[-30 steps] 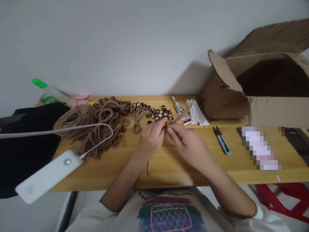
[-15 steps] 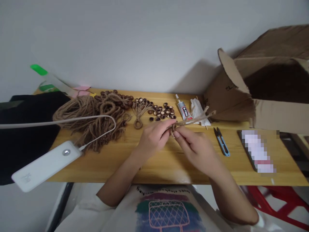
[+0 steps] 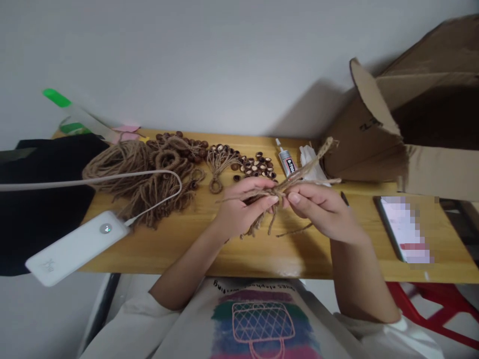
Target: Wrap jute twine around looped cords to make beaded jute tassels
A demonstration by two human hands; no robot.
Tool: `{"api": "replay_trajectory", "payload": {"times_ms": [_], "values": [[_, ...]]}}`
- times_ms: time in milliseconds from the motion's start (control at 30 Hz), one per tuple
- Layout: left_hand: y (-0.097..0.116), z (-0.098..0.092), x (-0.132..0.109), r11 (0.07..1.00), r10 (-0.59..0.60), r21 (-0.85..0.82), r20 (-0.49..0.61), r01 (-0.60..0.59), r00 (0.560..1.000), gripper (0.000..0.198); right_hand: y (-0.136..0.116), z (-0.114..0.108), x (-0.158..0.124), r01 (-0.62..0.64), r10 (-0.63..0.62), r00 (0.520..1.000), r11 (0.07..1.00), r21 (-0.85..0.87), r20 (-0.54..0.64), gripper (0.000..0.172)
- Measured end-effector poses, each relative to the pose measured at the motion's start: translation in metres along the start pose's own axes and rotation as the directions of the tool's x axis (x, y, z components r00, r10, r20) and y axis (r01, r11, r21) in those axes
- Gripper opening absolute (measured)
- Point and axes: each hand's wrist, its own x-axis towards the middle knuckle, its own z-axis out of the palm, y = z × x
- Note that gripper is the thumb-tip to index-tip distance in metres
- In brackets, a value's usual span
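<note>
My left hand pinches a bundle of brown jute twine between thumb and fingers, over the middle of the table. My right hand sits close beside it, its thumb and forefinger closed on the same twine near where the strands cross. Loose ends stick out to the upper right, and several more hang below the hands. The fingers hide the crossing point in part. Just beyond the hands lie cut brown nut-like shells and a looped twine piece with splayed strands.
A twine heap and a white power bank with cable are at left. A B-7000 glue tube and white packet lie behind the hands. At right are a cardboard box and a phone.
The twine bundle has turned and spread, with strands now hanging below the hands. My right hand has shifted slightly right and now covers most of the blue snips.
</note>
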Motion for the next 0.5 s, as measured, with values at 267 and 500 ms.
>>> {"api": "replay_trajectory", "payload": {"times_ms": [267, 500], "values": [[0.002, 0.002, -0.001, 0.991, 0.01, 0.137, -0.034, -0.005, 0.999, 0.016, 0.005, 0.0, 0.0, -0.068, 0.067, 0.998, 0.989, 0.133, 0.009, 0.029], [0.0, 0.003, -0.002, 0.989, -0.01, 0.145, 0.005, 0.009, 1.0, 0.017, 0.015, -0.002, -0.001, -0.118, 0.122, 0.992, 0.942, 0.314, 0.006, 0.031]]}}
